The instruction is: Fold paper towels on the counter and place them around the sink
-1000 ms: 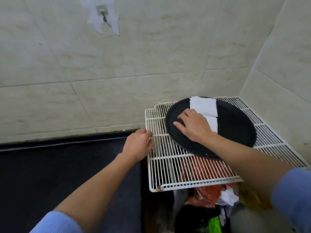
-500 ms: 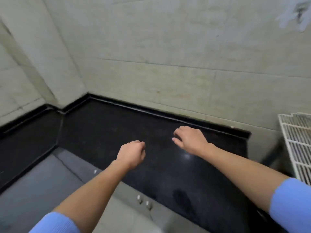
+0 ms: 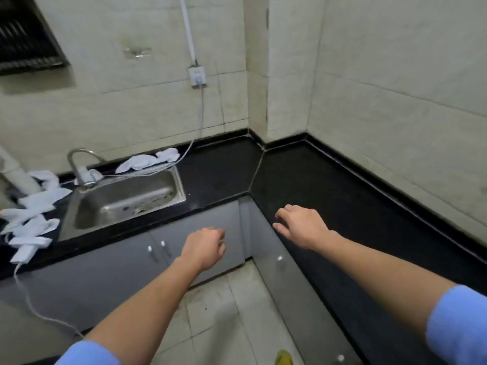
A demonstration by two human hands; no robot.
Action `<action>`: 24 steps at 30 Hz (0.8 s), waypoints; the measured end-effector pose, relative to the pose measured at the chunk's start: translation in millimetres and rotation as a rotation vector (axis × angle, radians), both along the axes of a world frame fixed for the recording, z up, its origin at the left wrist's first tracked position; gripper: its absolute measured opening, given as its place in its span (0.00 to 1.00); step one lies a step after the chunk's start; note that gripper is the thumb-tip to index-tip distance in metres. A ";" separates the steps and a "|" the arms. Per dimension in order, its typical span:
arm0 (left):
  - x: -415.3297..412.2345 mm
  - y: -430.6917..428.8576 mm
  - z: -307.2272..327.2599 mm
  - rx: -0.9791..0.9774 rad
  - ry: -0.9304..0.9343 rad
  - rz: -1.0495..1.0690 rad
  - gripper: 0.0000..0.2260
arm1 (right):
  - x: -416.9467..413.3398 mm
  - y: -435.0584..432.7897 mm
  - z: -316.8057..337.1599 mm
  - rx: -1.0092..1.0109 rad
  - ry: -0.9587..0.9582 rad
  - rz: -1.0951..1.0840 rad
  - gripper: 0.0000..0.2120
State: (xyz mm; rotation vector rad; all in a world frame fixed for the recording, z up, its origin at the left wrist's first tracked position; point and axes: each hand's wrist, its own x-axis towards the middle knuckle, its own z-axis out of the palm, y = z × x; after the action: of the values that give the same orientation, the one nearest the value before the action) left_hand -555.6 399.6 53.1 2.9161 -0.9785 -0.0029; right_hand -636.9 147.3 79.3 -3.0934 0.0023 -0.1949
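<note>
paper towels (image 3: 37, 200) flank the sink (image 3: 180, 186); left hand (image 3: 204, 247) loosely curled, right hand (image 3: 303, 225) spread, both empty.

Single head-worn view, angled forward and down into the inner corner of the black counter (image 3: 329, 180). The sink (image 3: 126, 198) lies at left, mid-distance. The left hand (image 3: 204, 247) and right hand (image 3: 303, 223) enter from the lower edge, close to the lens.
</note>
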 end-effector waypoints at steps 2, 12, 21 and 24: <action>29.4 20.6 -3.0 -0.003 0.015 0.072 0.10 | 48.5 17.3 -5.9 0.016 0.006 0.068 0.18; 190.0 71.7 4.6 -0.013 -0.016 0.325 0.09 | 284.0 56.5 -21.1 0.054 0.072 0.269 0.20; 308.6 90.7 -9.0 -0.064 0.054 0.431 0.10 | 424.1 75.3 -36.1 0.019 0.152 0.315 0.22; 364.5 92.3 -21.7 -0.069 0.091 0.429 0.12 | 469.0 79.7 -47.5 0.012 0.172 0.302 0.22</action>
State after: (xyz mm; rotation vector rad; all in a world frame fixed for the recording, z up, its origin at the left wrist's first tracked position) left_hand -191.0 491.9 31.4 2.9656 -0.3200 -0.0768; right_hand -167.9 227.0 31.8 -3.0355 -0.4514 0.0811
